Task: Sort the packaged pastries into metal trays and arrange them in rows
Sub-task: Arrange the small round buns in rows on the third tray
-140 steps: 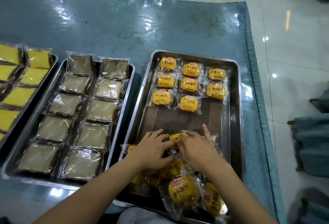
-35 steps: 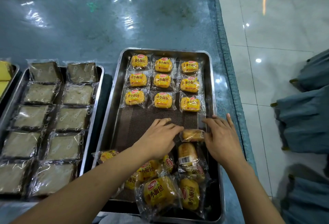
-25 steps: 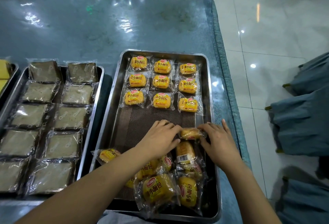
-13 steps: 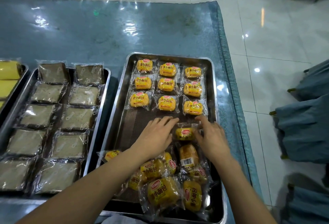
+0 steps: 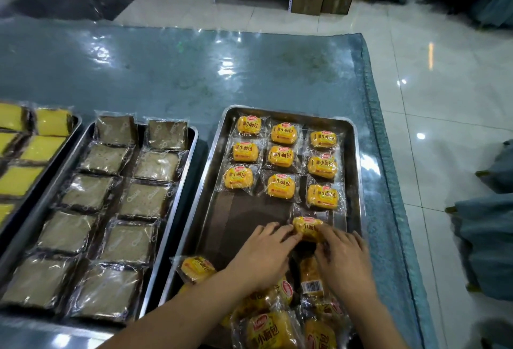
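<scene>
Several wrapped yellow buns lie jumbled in a loose pile (image 5: pixel 280 321) at the near end of the right-hand metal tray (image 5: pixel 358 182), some overlapping, one showing its barcode side up, and one stray bun (image 5: pixel 197 267) off by the tray's left rim. These, I would say, are what is left to sort.

Just past the pile, both hands meet over a single packaged bun (image 5: pixel 307 228). The left hand (image 5: pixel 263 254) reaches in with fingers stretched almost flat, its tips touching the bun's left end. The right hand (image 5: pixel 344 259) has its fingers curled over the bun's right side, pinching the wrapper. The bun sits on the tray's brown liner directly below the right column, so it looks like the start of a fourth row; the two places to its left are bare liner.

Beyond the hands, nine buns (image 5: pixel 280 154) stand finished in three rows of three, labels up, filling the far end of the tray. My guess is the tray is roughly half arranged.

Further left, a second tray (image 5: pixel 183 196) holds brownish packaged slices in two neat columns and looks complete, and a third tray (image 5: pixel 69 137) at the edge shows yellow cakes, only partly in view. All three rest on the blue table (image 5: pixel 194 71).
</scene>
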`<state>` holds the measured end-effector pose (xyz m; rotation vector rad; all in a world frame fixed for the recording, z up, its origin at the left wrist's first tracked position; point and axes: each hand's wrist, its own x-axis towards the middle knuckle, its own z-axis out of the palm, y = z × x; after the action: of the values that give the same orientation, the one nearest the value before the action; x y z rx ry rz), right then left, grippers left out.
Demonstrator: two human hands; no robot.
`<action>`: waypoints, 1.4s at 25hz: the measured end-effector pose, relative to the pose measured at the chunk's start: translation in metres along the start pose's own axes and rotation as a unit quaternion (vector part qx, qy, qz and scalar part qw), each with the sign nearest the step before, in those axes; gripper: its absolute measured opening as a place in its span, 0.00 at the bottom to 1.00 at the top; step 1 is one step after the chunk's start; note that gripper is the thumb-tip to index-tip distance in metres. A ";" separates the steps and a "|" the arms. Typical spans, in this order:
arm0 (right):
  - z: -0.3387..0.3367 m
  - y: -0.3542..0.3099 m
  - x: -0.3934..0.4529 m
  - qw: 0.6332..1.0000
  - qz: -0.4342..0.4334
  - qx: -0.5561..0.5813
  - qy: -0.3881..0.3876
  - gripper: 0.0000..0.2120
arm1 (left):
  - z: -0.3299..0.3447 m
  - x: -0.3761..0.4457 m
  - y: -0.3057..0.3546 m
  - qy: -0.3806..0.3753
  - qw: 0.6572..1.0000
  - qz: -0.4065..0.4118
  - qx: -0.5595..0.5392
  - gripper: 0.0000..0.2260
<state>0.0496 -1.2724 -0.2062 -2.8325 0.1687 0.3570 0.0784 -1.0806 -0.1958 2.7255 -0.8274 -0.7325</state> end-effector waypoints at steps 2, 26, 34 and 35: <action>0.000 -0.004 -0.001 1.000 -0.009 -0.005 -0.011 0.22 | 0.000 -0.002 -0.001 -0.003 1.000 -0.005 -0.003 0.27; 0.019 -0.124 0.032 0.973 -0.189 -0.015 -0.132 0.27 | -0.010 -0.060 -0.087 0.063 0.982 -0.172 0.038 0.25; 0.020 -0.148 0.037 0.975 -0.169 -0.037 -0.138 0.27 | -0.011 -0.064 -0.113 0.059 0.985 -0.145 0.067 0.26; 0.020 -0.150 0.037 0.975 -0.164 -0.045 -0.140 0.27 | -0.011 -0.065 -0.115 0.057 0.986 -0.139 0.066 0.26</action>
<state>0.1032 -1.1264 -0.1949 -2.7884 -0.3777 0.6916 0.0910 -0.9487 -0.1975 3.0082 -0.4929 -0.5815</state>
